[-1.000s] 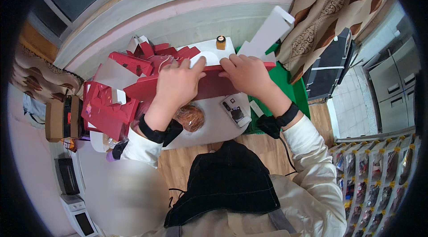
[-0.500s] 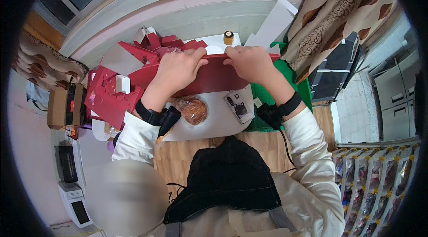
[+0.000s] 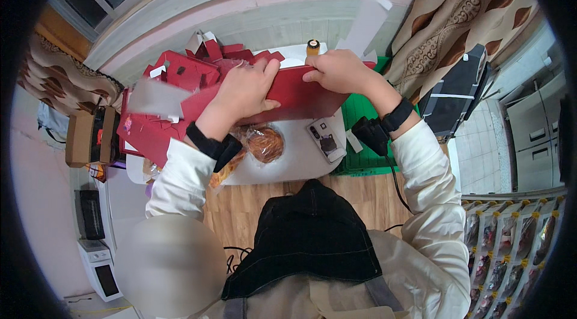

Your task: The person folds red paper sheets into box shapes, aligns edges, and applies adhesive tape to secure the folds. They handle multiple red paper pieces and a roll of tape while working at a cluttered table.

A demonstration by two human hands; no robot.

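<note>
Fingers (image 3: 312, 77) of both hands (image 3: 245, 89) (image 3: 341, 71) around red board (image 3: 303, 97), left thumb (image 3: 270, 104) lower than before

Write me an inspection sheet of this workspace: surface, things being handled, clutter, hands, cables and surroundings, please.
Surface: white table with a curved near edge, partly covered.
Things being handled: red panel, raised at a slant above the table.
Clutter: red cardboard pieces heaped at the left; a plastic-wrapped brown round item, a white phone-like item and a small yellow jar on the table.
Hands: left hand and right hand both grip the panel's upper edge.
Cables: black cable hangs from the device at the right wrist.
Surroundings: green crate at the table's right; patterned curtains, wooden floor, hanging clear pockets.
</note>
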